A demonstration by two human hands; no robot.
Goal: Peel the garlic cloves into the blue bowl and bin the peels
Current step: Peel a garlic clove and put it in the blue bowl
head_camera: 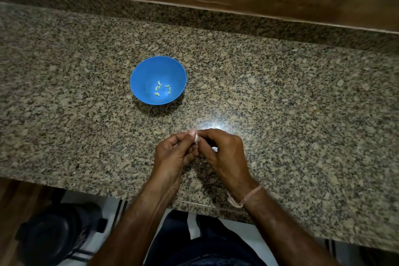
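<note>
A white garlic clove [196, 138] is pinched between the fingertips of the left grip [172, 153] and the right grip [224, 151], both curled round it just above the near part of the granite tabletop [302, 114]. A blue bowl [146, 71] is set farther back, apart from the grips, and five peeled cloves [157, 93] are seen in its bottom. A black bin [54, 235] is seen on the floor at the lower left, below the tabletop's near edge.

No lettering, label, brand or number can be made out anywhere: none is carried by the blue bowl [151, 67] or the granite counter [280, 93].
</note>
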